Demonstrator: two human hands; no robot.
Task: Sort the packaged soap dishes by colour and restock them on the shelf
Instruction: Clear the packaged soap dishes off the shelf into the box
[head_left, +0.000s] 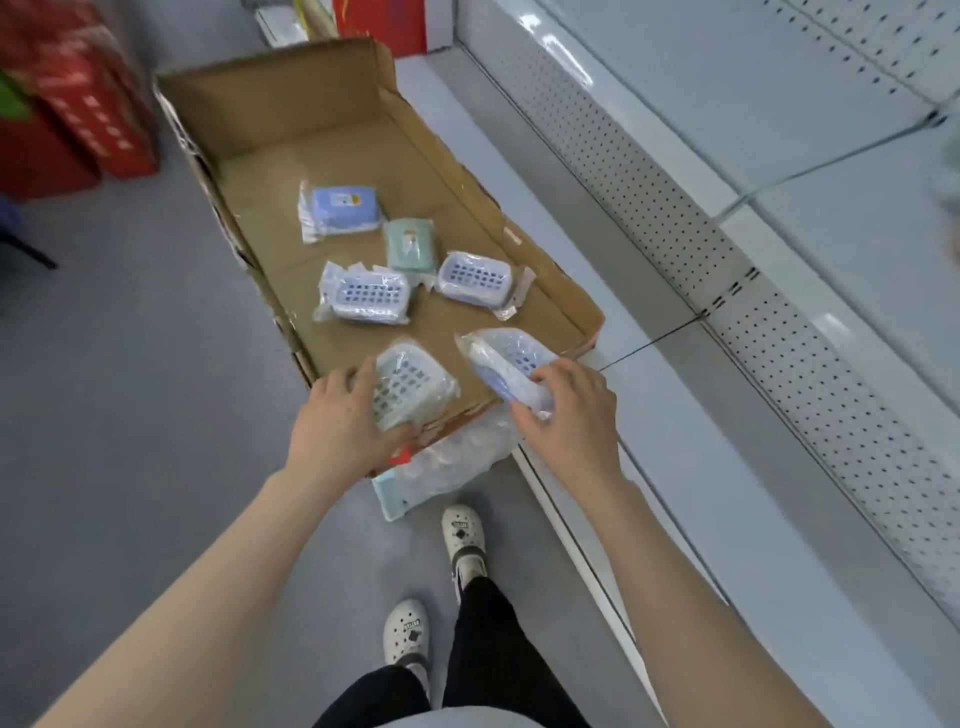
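Left hand (343, 421) with fingers curled round a pale green plastic soap dish in clear wrap (410, 387) at the near edge of a flat brown cardboard box (270, 119), right hand (566, 410) gripping a tilted blue wrapped soap dish (506, 358) at the near right corner, four more wrapped dishes (369, 296) mid-box, white perforated metal shelf (779, 78) alongside.

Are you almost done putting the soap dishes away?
Not nearly. The shelf shows no dishes yet. The left hand holds a green dish and the right hand holds a blue dish, so sorting is under way. Still lying in the box are three blue packs and one green pack.
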